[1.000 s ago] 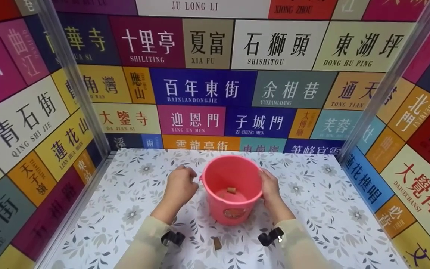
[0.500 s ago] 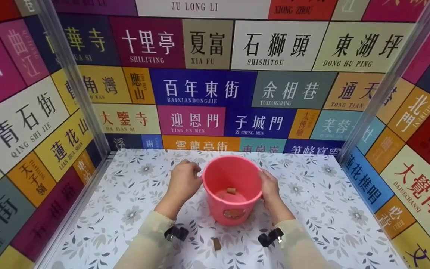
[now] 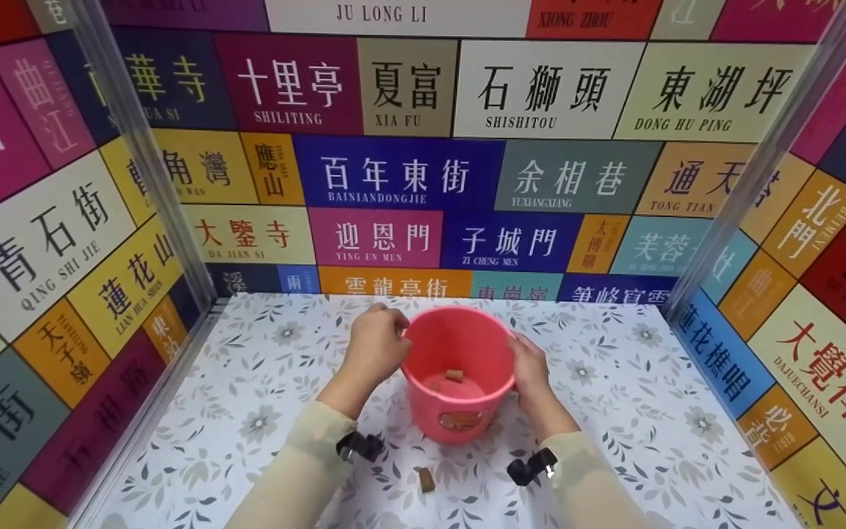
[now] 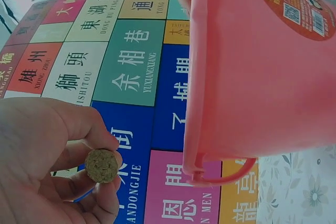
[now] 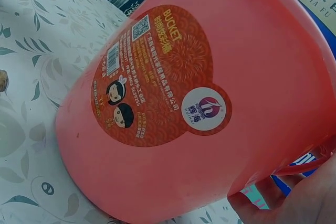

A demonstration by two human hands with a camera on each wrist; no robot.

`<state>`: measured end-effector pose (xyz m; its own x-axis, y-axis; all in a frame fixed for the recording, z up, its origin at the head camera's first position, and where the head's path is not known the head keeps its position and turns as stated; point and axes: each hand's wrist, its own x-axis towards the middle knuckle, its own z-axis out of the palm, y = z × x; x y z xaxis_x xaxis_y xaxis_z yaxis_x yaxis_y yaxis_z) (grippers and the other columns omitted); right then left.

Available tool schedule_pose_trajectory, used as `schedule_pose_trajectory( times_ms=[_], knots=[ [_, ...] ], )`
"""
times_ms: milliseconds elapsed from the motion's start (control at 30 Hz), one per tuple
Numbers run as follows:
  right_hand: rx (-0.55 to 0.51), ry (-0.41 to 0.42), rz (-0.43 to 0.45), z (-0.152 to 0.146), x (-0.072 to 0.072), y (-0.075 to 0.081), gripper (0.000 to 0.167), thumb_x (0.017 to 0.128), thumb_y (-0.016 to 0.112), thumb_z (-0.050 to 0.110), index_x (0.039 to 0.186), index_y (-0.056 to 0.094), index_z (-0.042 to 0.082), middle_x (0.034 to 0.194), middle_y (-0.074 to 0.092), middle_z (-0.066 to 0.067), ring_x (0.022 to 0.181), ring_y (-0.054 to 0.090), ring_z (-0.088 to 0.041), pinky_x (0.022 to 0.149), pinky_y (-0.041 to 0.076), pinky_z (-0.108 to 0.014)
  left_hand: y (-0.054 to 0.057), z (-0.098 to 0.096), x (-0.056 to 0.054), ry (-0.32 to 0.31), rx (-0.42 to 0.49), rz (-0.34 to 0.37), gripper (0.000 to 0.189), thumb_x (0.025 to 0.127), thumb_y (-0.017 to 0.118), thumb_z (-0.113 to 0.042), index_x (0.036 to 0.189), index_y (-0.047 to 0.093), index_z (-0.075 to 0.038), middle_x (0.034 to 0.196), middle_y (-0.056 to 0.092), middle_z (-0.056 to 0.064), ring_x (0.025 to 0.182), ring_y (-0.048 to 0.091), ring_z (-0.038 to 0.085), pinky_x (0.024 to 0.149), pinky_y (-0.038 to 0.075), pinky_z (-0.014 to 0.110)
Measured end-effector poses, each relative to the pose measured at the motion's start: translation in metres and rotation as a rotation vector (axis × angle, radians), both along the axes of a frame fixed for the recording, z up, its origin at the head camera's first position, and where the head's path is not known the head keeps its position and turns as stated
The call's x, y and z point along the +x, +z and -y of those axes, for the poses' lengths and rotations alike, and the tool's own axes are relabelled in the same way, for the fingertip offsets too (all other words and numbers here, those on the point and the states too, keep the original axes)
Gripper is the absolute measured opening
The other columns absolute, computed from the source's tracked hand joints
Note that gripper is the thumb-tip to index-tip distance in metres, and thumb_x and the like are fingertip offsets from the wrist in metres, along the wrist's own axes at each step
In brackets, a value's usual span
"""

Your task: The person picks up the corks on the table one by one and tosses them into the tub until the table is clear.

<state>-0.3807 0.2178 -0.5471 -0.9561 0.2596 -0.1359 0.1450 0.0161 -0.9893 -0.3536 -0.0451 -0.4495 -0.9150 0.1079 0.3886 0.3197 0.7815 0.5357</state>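
My left hand (image 3: 379,344) pinches a cork (image 4: 101,166) between thumb and fingers, its round speckled end facing the left wrist camera. That hand is up beside the left rim of a pink plastic bucket (image 3: 460,415), which stands upright on the table. My right hand (image 3: 532,367) holds the bucket by its right side, fingertips against the wall near the handle (image 5: 304,167). Inside, on the bucket's floor, lies a small brown cork (image 3: 454,375). Another cork (image 3: 426,480) lies on the table in front of the bucket.
The table (image 3: 261,470) has a white cover printed with grey leaves and flowers. Panels of coloured name signs (image 3: 401,173) stand behind and on both sides, joined by clear corner strips (image 3: 166,198). The bucket bears an orange label (image 5: 157,77).
My left hand has moved right and slightly away from me, up to the bucket's left rim. The right hand stays on the bucket, and the cork on the table has not moved.
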Motion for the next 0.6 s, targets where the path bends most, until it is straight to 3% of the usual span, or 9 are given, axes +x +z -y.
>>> schedule_pose_trajectory(
  times_ms=[333,600],
  knots=[
    [-0.005,0.011,-0.023,0.001,0.003,-0.002,0.045,0.112,0.048,0.031,0.146,0.063,0.008,0.143,0.065,-0.024,0.128,0.064,-0.038,0.107,0.056,-0.048,-0.005,-0.011,-0.008,-0.051,-0.008,-0.016,0.020,0.077,0.073,0.000,0.095,0.080,0.001,0.093,0.074,0.014,0.091,0.070,0.033,0.083,0.061,0.049],
    [-0.007,0.028,-0.006,0.001,0.005,0.000,0.047,0.112,0.047,0.033,0.150,0.060,0.009,0.149,0.062,-0.023,0.134,0.061,-0.037,0.113,0.053,-0.050,-0.002,-0.027,-0.009,-0.054,-0.012,-0.013,0.015,0.076,0.073,-0.001,0.090,0.078,0.000,0.090,0.071,0.014,0.086,0.068,0.034,0.081,0.059,0.049]
  ],
)
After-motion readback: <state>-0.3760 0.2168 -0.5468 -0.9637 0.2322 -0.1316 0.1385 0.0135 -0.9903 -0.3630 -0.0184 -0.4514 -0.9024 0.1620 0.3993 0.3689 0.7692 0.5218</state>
